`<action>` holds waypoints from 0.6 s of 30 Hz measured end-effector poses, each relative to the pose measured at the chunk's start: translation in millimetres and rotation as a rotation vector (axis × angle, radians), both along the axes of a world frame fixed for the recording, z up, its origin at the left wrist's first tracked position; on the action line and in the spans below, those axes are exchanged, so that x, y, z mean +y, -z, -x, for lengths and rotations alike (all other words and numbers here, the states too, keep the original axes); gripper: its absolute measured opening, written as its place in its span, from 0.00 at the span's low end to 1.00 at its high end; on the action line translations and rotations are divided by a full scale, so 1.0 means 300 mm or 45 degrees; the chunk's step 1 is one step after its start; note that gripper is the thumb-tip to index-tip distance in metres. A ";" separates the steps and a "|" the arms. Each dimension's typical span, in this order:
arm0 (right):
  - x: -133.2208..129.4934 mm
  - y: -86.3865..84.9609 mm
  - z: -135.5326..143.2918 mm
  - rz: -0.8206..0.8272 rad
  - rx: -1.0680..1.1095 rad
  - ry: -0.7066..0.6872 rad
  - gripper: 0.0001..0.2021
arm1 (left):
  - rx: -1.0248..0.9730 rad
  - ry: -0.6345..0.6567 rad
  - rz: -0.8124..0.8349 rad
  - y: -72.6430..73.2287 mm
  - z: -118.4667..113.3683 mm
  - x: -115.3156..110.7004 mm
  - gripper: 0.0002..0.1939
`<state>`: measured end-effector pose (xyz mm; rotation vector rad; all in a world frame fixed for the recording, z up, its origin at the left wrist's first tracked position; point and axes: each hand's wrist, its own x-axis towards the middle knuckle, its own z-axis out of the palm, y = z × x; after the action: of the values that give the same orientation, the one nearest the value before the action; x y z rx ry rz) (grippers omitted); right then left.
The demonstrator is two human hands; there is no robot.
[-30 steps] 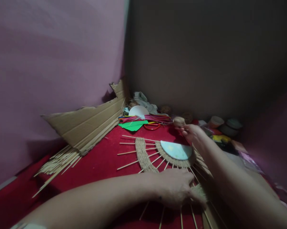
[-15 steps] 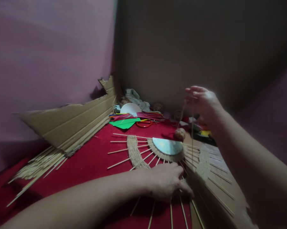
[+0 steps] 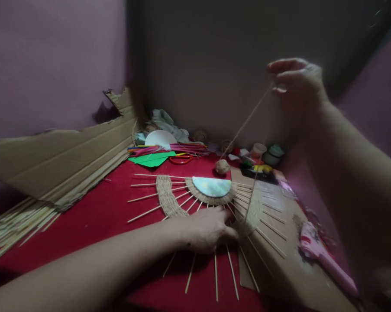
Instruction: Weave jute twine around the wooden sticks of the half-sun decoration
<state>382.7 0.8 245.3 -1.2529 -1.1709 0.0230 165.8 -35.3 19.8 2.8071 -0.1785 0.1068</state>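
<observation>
Right hand (image 3: 299, 82) pinches fibrous twine (image 3: 252, 113), round ball (image 3: 222, 167) below it; left hand (image 3: 208, 229), grip unclear, over half-round woven stick frame (image 3: 169, 200).

Half-disc (image 3: 212, 186) lt blue w/ yel. patches, twine ball (image 3: 222, 167) tan, surface (image 3: 101, 216) dk red.

Passage low over red cloth (image 3: 96, 208) between stick bundle (image 3: 21, 219) and left spokes (image 3: 144, 214) of woven fan (image 3: 171, 197). Twine strands (image 3: 247, 121) block air: right hand (image 3: 299, 82) to ball (image 3: 222, 167), and down to fan. Left hand (image 3: 208, 227), forearm (image 3: 117, 260) bar near side.
</observation>
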 end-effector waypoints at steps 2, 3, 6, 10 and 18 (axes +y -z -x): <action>-0.016 -0.055 -0.002 -0.042 -0.047 0.000 0.16 | -0.020 0.023 -0.009 -0.005 0.001 0.000 0.21; -0.025 -0.079 -0.007 -0.065 -0.067 -0.006 0.15 | -0.021 0.023 -0.019 -0.007 0.002 0.000 0.21; -0.048 -0.122 -0.018 -0.212 -0.112 -0.039 0.15 | -0.014 -0.004 -0.044 -0.009 0.003 -0.002 0.21; -0.064 -0.088 -0.017 -0.093 -0.076 0.018 0.15 | 0.025 -0.036 -0.031 0.005 0.000 -0.002 0.20; -0.026 0.144 -0.188 1.058 -0.748 0.363 0.08 | -0.002 -0.052 0.035 0.022 -0.003 -0.003 0.17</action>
<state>439.3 -7.0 202.0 -2.2600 -1.5357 -0.0848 166.7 -36.3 13.3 2.7843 -0.1196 0.1202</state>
